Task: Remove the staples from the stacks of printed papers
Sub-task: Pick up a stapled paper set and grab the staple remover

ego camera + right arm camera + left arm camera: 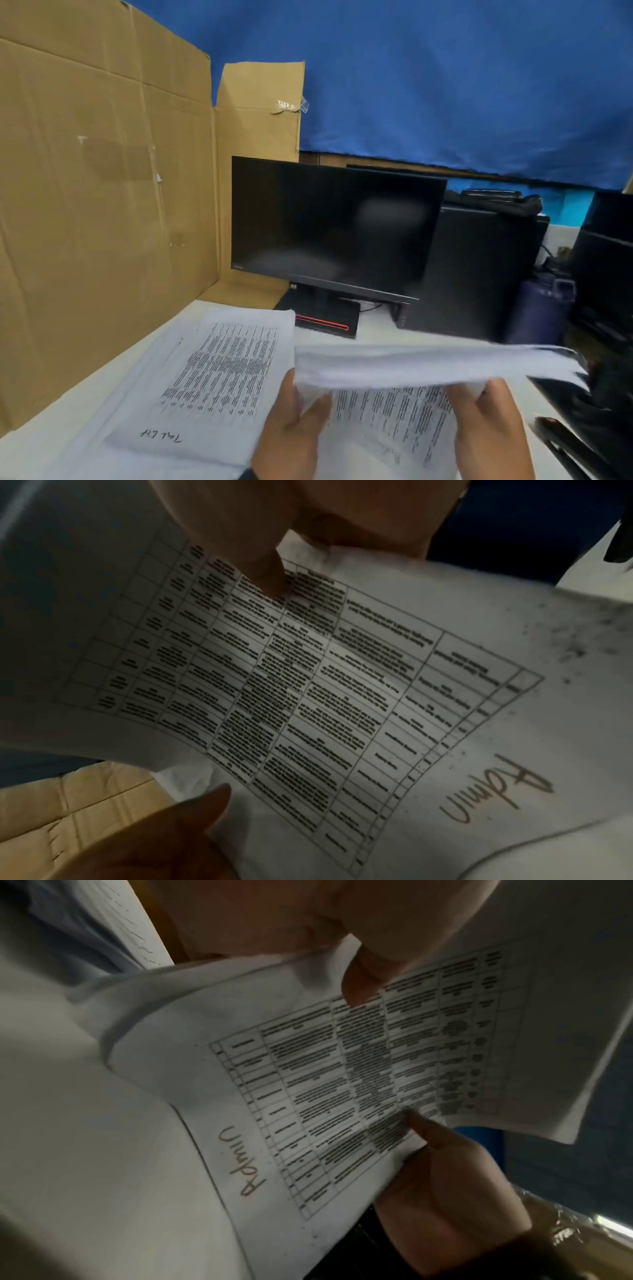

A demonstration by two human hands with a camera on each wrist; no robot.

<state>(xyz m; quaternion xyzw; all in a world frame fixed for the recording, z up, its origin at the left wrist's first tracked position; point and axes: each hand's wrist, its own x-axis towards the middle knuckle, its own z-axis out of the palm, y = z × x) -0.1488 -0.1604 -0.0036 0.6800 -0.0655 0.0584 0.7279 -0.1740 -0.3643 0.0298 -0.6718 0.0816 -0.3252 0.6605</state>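
A stack of printed papers [411, 363] hangs in the air over the white table, held by both hands. My left hand [301, 394] grips its left near edge and my right hand [479, 394] grips its right near edge. The upper sheets are lifted and bowed away from me. In the wrist views the facing page [342, 1083] [308, 683] carries a printed table and the handwritten word "Admin". My left thumb [363, 982] and right thumb [267, 574] press on it. A second stack [222, 377] lies flat at the left. No staple shows.
A dark monitor [335, 226] stands behind the papers, over a small black box with a red stripe [322, 320]. Tall cardboard [102, 205] walls the left side. A purple bottle [541, 308] and black gear [582, 404] crowd the right, with a black tool [565, 442] near the edge.
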